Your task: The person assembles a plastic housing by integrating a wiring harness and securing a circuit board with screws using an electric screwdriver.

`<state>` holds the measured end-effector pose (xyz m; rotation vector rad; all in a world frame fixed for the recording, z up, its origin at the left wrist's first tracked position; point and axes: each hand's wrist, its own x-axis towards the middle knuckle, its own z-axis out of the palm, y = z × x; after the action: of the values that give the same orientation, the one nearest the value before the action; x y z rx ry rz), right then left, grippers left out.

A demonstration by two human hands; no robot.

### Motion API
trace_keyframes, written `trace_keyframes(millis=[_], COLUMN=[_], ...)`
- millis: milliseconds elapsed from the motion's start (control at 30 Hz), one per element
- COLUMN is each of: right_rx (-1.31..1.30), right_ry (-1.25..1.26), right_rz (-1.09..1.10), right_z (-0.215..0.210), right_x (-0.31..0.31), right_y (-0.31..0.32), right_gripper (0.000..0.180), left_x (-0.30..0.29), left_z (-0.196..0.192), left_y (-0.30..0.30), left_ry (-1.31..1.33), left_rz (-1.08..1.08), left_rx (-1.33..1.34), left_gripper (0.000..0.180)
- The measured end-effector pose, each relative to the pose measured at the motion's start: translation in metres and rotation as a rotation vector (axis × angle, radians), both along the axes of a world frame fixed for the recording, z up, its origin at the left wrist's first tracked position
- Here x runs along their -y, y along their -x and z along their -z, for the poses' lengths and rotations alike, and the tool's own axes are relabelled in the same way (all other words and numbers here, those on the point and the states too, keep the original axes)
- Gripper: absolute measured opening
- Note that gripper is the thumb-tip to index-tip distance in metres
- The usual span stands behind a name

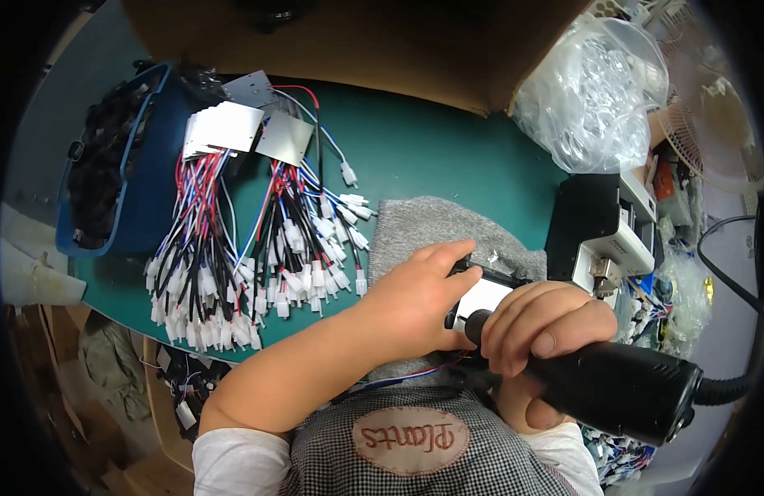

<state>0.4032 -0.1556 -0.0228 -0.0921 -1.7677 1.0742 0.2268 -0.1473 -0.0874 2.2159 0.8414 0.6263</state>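
Note:
My left hand (415, 302) presses down on a small white and black part (489, 291) that lies on a grey cloth (432, 227). My right hand (543, 326) grips a black electric screwdriver (622, 388), its tip pointing at that part. Red, blue and black wires (407, 376) trail from under the part toward my body. Where the tip meets the part is hidden by my fingers.
Bundles of wired metal plates with white connectors (250, 273) lie on the green table (432, 149). A blue basket of black parts (109, 174) sits left, a clear plastic bag (593, 91) and a black and white device (605, 236) right, a cardboard box (357, 41) behind.

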Motion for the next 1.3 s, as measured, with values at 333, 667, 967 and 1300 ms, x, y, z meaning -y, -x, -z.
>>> trace_keyframes(millis=[333, 667, 967, 1300], right_rx=[-0.179, -0.438, -0.638, -0.653], right_ry=[0.249, 0.37, 0.277, 0.405], right_rz=[0.25, 0.307, 0.155, 0.045], right_z=[0.003, 0.01, -0.033, -0.005], right_x=[0.029, 0.032, 0.043, 0.015], right_y=[0.019, 0.009, -0.028, -0.031], right_gripper=[0.057, 0.057, 0.053, 0.051], left_x=[-0.001, 0.009, 0.086, 0.392], left_z=[0.002, -0.006, -0.083, 0.094], left_y=[0.001, 0.007, 0.221, 0.43], left_ry=[-0.016, 0.004, -0.072, 0.568], left_rz=[0.006, -0.039, -0.582, -2.111], left_rx=[0.03, 0.052, 0.07, -0.101], left_gripper=[0.073, 0.074, 0.074, 0.054])
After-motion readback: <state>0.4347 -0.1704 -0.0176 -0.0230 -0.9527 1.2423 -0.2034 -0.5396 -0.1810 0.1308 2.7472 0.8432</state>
